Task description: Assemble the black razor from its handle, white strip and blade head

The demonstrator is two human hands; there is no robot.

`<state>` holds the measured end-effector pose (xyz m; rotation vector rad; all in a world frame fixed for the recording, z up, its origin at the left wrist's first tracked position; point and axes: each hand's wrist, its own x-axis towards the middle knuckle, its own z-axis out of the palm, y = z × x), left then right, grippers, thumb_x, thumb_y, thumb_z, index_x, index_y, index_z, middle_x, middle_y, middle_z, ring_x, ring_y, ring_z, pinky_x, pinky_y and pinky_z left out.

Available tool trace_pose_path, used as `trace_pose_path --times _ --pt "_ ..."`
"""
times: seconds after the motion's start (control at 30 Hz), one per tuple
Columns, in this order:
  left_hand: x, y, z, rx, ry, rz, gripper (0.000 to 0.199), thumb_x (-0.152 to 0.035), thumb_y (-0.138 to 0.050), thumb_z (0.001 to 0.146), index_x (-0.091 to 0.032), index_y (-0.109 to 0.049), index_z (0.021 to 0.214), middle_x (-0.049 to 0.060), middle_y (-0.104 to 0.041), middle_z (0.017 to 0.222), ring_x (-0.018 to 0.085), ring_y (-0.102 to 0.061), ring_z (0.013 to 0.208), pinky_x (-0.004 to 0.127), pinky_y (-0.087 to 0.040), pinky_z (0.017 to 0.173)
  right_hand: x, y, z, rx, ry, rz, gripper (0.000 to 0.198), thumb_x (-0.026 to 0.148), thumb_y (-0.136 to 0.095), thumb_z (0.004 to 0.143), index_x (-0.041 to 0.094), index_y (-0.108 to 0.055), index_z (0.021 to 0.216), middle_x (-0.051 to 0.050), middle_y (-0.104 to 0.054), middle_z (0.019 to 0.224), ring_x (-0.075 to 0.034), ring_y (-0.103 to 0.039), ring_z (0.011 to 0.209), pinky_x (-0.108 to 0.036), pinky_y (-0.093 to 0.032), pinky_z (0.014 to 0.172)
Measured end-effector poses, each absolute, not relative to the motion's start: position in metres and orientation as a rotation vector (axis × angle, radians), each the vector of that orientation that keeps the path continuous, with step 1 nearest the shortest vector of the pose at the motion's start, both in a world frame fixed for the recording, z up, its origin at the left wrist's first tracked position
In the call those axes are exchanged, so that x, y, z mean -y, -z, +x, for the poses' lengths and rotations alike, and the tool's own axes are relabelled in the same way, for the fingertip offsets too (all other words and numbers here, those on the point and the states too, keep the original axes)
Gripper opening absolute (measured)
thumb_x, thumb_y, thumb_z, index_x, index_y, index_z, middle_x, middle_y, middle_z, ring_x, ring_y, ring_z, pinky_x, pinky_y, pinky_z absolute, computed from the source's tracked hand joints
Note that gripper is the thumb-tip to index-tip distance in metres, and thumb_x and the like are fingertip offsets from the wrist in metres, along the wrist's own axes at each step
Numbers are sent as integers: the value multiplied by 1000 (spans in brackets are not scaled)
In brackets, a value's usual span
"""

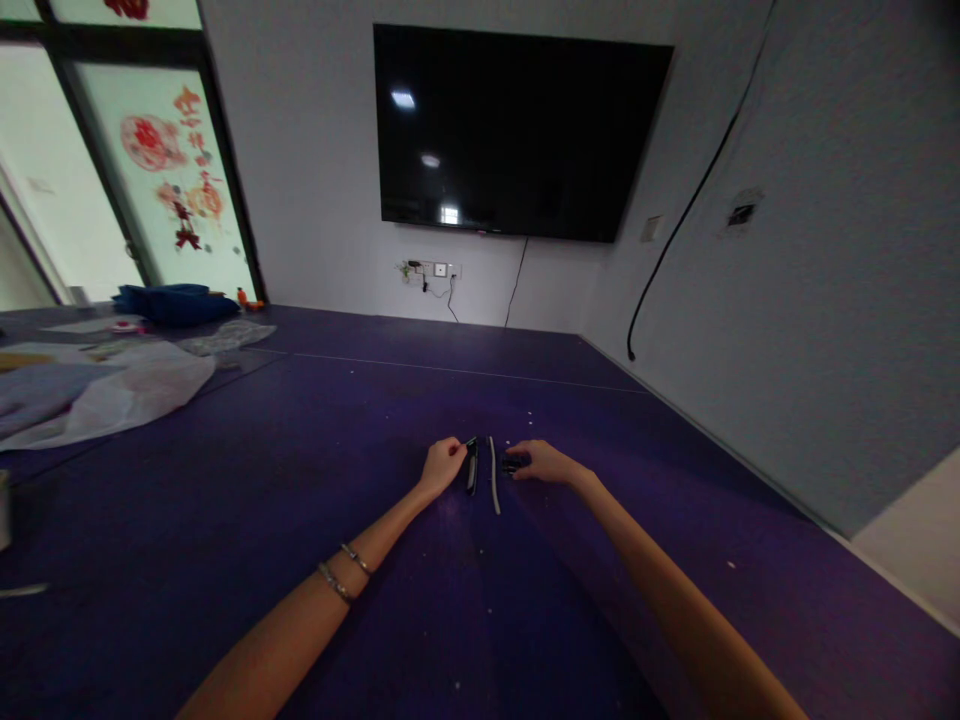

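My left hand [444,463] is closed at the upper end of a narrow black object [472,470] with a lighter strip along it, standing or lying lengthwise on the purple surface. A slim, slightly curved grey strip [494,480] lies between my two hands, touched by neither. To the right, my right hand [546,462] has its fingers curled around a small dark piece [513,463]. Its exact kind is too small and dark to make out. Two bracelets [345,573] circle my left wrist.
White plastic sheeting [142,395] and other flat items spread at the left, with a dark blue cloth [176,303] behind. A black television [517,130] hangs on the far wall. A black cable [690,205] dangles down the right wall. Small white bits dot the purple surface [337,400].
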<state>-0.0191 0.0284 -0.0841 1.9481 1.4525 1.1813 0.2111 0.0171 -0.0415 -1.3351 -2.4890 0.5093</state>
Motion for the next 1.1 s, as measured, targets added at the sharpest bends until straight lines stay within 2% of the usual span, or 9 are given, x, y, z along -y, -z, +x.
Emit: trace_pose_path --times 0.13,0.43,0.57,0.87,1.0,1.1 --pt "-30 85 -19 -1455 -1175 1947 27 -28 -43 76 -14 -58 58 0 -52 55 12 -47 55 23 -30 54 -18 43 212 2473 -526 -1349 50 25 -65 64 16 -61 113 -9 -64 111 -25 -56 104 -35 -40 91" --pt "-28 84 -19 -1450 -1168 1947 27 -29 -43 76 -14 -57 58 -1 -52 54 12 -47 54 22 -29 53 -17 41 213 2470 -508 -1401 50 30 -67 64 20 -61 113 -7 -62 113 -26 -54 108 -37 -37 95" --pt "-28 84 -19 -1455 -1169 1948 27 -29 -44 76 -14 -58 59 -1 -52 55 12 -47 54 23 -29 53 -19 42 213 2463 -484 -1424 54 31 -67 63 16 -60 115 -10 -60 116 -25 -55 107 -35 -39 93" --pt "-27 83 -19 -1457 -1172 1947 26 -27 -44 76 -14 -58 58 -1 -51 54 11 -46 54 22 -29 52 -19 41 211 2480 -511 -1398 47 29 -67 64 18 -63 110 -7 -65 108 -24 -58 101 -34 -42 89" --pt "-27 83 -19 -1446 -1173 1942 26 -27 -44 76 -14 -59 58 -1 -53 55 12 -47 55 22 -29 53 -20 42 213 2479 -493 -1384 49 35 -68 64 17 -63 110 -9 -64 110 -25 -58 101 -35 -42 90" --pt "-27 83 -18 -1449 -1186 1939 26 -26 -44 76 -14 -58 58 0 -53 55 12 -48 56 22 -30 53 -18 43 216 2405 -451 -1395 49 42 -62 70 17 -61 112 -10 -62 113 -24 -56 103 -35 -41 90"
